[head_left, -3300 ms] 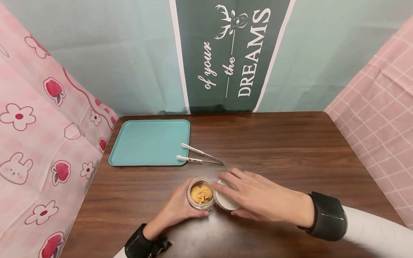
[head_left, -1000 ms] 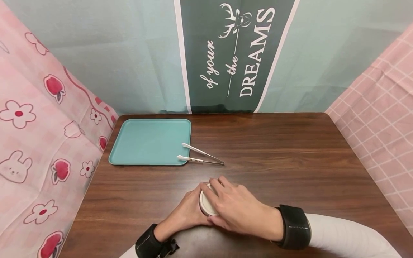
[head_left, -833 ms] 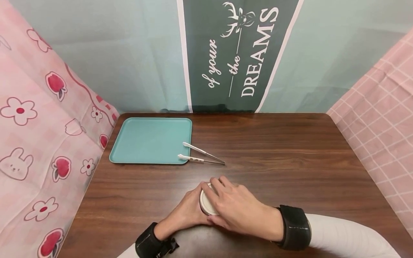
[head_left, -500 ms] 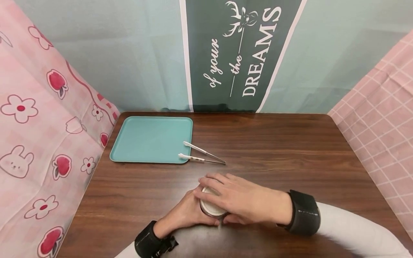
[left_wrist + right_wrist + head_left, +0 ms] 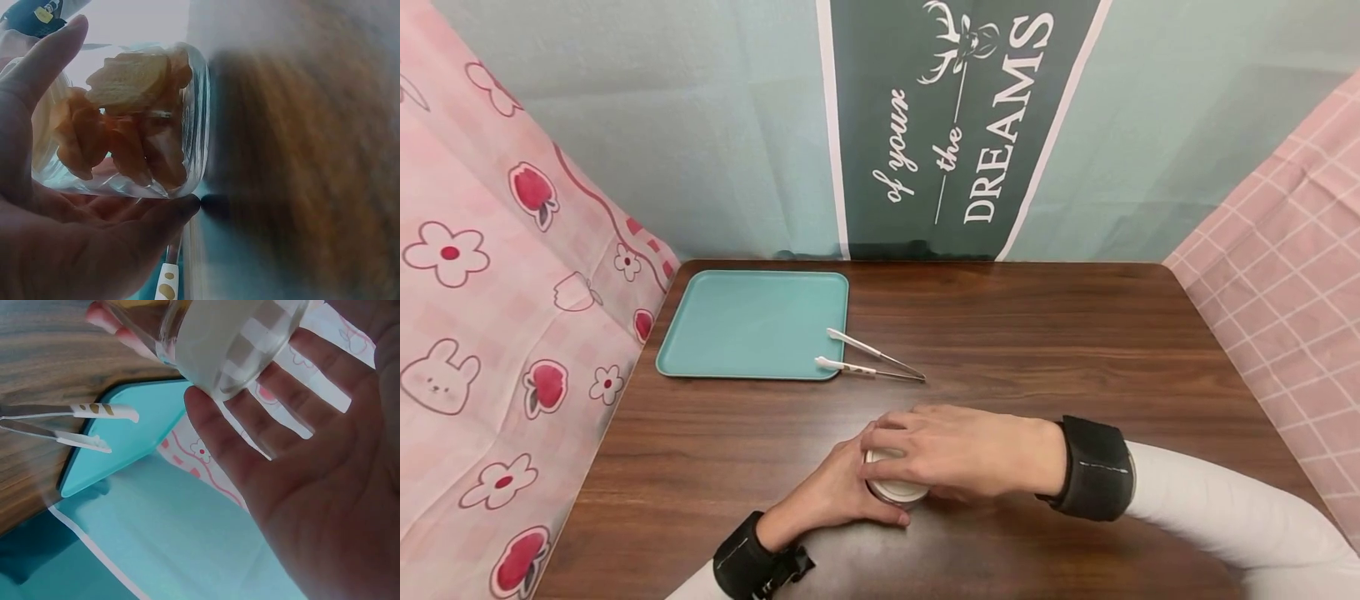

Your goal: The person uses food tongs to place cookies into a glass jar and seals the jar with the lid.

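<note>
A small glass jar (image 5: 131, 125) of golden cookies stands near the table's front edge. My left hand (image 5: 838, 492) grips the jar from the left, with thumb and fingers wrapped round the glass. A white lid (image 5: 895, 489) sits on the jar's mouth. My right hand (image 5: 951, 450) lies over the lid (image 5: 231, 344), and its fingers bend down around the rim. Most of the jar is hidden under both hands in the head view.
A teal tray (image 5: 752, 325) lies at the back left of the brown wooden table (image 5: 1075, 350). Metal tweezers (image 5: 868, 364) rest with their white tips on the tray's right edge. Pink cloth walls stand on both sides, and a green banner hangs behind.
The lid went from the table beside the open jar onto the jar's mouth. In the last half second my right hand turned on the lid, its wrist swinging away from me.
</note>
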The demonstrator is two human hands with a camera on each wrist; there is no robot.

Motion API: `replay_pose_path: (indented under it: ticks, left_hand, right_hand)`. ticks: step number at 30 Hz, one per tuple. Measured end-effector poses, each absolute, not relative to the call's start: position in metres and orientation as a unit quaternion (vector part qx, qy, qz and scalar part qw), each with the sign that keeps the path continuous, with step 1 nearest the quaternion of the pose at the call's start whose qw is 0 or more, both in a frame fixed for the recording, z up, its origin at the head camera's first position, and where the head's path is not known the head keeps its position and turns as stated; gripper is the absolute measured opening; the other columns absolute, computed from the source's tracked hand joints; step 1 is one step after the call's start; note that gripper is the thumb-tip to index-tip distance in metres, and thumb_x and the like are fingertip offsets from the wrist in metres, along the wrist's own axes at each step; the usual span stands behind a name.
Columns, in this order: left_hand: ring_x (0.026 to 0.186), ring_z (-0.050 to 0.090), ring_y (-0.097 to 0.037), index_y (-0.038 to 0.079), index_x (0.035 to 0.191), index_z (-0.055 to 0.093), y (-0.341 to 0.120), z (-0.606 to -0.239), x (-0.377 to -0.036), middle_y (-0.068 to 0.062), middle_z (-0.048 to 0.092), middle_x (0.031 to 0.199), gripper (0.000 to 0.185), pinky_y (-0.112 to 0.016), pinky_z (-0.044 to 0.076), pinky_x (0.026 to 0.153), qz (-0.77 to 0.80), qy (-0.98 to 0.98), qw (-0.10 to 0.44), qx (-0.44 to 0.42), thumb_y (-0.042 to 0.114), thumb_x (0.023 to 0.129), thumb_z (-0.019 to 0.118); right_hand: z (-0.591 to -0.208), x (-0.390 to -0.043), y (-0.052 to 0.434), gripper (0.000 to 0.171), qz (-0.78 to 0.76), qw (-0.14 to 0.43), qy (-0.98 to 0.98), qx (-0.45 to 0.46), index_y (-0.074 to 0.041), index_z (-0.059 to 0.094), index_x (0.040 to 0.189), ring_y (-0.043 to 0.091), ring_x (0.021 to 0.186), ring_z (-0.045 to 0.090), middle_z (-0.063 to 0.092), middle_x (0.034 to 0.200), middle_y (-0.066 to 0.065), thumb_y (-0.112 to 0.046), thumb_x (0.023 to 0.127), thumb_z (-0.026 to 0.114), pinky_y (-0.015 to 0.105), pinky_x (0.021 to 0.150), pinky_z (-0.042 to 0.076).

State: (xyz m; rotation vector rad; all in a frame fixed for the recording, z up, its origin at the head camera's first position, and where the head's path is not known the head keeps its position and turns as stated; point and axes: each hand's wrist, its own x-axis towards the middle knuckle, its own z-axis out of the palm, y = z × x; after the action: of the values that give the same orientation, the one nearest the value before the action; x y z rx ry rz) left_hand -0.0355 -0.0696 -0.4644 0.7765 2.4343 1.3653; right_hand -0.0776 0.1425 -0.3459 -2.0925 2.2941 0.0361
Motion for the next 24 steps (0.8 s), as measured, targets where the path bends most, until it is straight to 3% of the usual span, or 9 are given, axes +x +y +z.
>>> replay_pose_path:
  ticks: [6, 9, 14, 19, 24]
  left_hand:
    - [0.115, 0.066, -0.011, 0.016, 0.15, 0.048, -0.068, -0.464, -0.036, 0.005, 0.065, 0.137, 0.105, -0.029, 0.055, 0.097, 0.489, 0.826, 0.133, 0.244, 0.03, 0.063, 0.104]
    - [0.111, 0.067, -0.01, 0.017, 0.15, 0.048, -0.067, -0.464, -0.035, 0.005, 0.067, 0.134, 0.103, -0.029, 0.056, 0.095, 0.496, 0.824, 0.138, 0.235, 0.03, 0.064, 0.104]
    - [0.105, 0.067, -0.008, 0.015, 0.151, 0.046, -0.067, -0.465, -0.034, 0.006, 0.068, 0.128, 0.107, -0.029, 0.057, 0.091, 0.486, 0.832, 0.128, 0.234, 0.034, 0.064, 0.104]
    - [0.101, 0.066, -0.007, 0.011, 0.14, 0.053, -0.067, -0.468, -0.036, 0.006, 0.066, 0.121, 0.095, -0.027, 0.057, 0.088, 0.451, 0.851, 0.097, 0.251, 0.041, 0.065, 0.101]
    - [0.1, 0.067, -0.009, 0.011, 0.132, 0.054, -0.068, -0.472, -0.035, 0.001, 0.07, 0.116, 0.085, -0.027, 0.058, 0.087, 0.452, 0.85, 0.082, 0.258, 0.033, 0.063, 0.1]
  right_hand:
    - [-0.346, -0.078, 0.141, 0.073, 0.015, 0.014, 0.751, -0.66, -0.024, 0.06, 0.14, 0.017, 0.12, 0.057, 0.059, 0.131, -0.004, -0.022, 0.075, 0.091, 0.032, 0.094, 0.055]
    - [-0.347, -0.077, 0.142, 0.075, 0.016, 0.013, 0.765, -0.644, -0.022, 0.06, 0.139, 0.016, 0.111, 0.058, 0.059, 0.127, -0.004, -0.027, 0.072, 0.093, 0.03, 0.085, 0.058]
    - [-0.35, -0.067, 0.14, 0.074, 0.026, -0.006, 0.794, -0.608, -0.015, 0.06, 0.135, 0.017, 0.1, 0.057, 0.061, 0.121, -0.001, -0.039, 0.073, 0.094, 0.026, 0.066, 0.057]
    - [-0.355, -0.054, 0.136, 0.074, 0.036, -0.042, 0.828, -0.558, -0.009, 0.061, 0.13, 0.018, 0.089, 0.058, 0.063, 0.108, 0.002, -0.053, 0.077, 0.089, 0.027, 0.062, 0.056]
    - [-0.36, -0.043, 0.131, 0.078, 0.039, -0.079, 0.859, -0.504, -0.003, 0.061, 0.126, 0.02, 0.082, 0.058, 0.063, 0.098, 0.005, -0.057, 0.076, 0.086, 0.028, 0.057, 0.055]
